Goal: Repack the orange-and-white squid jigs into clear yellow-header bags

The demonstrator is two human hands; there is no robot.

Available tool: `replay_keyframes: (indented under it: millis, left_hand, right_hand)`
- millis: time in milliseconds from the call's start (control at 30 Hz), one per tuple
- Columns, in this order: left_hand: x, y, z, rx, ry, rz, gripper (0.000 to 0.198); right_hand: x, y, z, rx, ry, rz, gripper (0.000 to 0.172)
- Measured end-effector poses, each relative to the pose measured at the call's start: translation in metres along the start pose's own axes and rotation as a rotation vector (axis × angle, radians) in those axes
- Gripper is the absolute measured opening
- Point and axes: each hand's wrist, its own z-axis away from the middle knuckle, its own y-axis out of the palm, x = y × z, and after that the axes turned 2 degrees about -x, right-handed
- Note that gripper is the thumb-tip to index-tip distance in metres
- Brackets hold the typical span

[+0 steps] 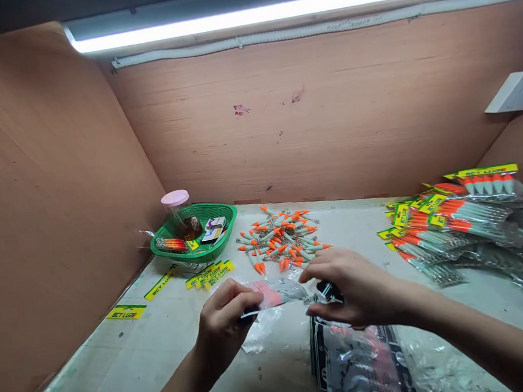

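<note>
Pinched at one end by my left hand, a small clear plastic packet with pink contents and black ends stretches across the middle of the table. My right hand curls around a dark, shiny part at its other end, with thumb and index finger apart in front. Just behind lies a loose pile of orange-and-white float-shaped pieces with small metal ends. Below my right hand sits a stack of black-edged clear packets with pinkish contents. What my right palm covers is hidden.
At back left, a green basket holds a pink-lidded jar and small packs. Yellow "BCT LURE" cards lie before it. Filled packets are heaped at right. Clear plastic bags lie at front right. Wooden walls enclose the table.
</note>
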Motion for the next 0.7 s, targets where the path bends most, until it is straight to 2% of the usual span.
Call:
replay_keyframes:
  millis: [133,200,267,367,467,533,600,700]
  left_hand:
    - [-0.004,0.000,0.003,-0.005,0.094,-0.025,0.017]
    - [-0.004,0.000,0.005,0.001,0.110,-0.044,0.016]
    - [-0.003,0.001,0.005,0.004,0.136,-0.064,0.015]
    - [-0.001,0.002,0.005,0.011,0.240,-0.065,0.012]
    - [0.000,0.002,0.003,0.053,0.338,-0.070,0.009]
    - [0.002,0.000,0.003,0.093,0.377,-0.091,0.011]
    - [0.004,-0.004,0.005,0.127,0.406,-0.114,0.012]
    - [0.011,-0.008,0.009,0.141,0.419,-0.126,0.013]
  right_hand:
    - [0.019,0.010,-0.001,-0.160,-0.182,0.251,0.015]
    - [0.022,0.012,-0.003,-0.211,-0.275,0.319,0.022]
    - [0.021,0.013,-0.004,-0.231,-0.337,0.329,0.028]
    - [0.018,0.013,-0.004,-0.198,-0.344,0.200,0.025]
    - [0.012,0.013,-0.004,-0.152,-0.254,-0.106,0.014]
    - [0.003,0.009,-0.004,-0.147,-0.125,-0.295,0.012]
    - [-0.013,0.000,-0.004,-0.199,0.049,-0.380,0.016]
    - [-0.046,-0.015,-0.006,-0.350,0.258,-0.369,0.024]
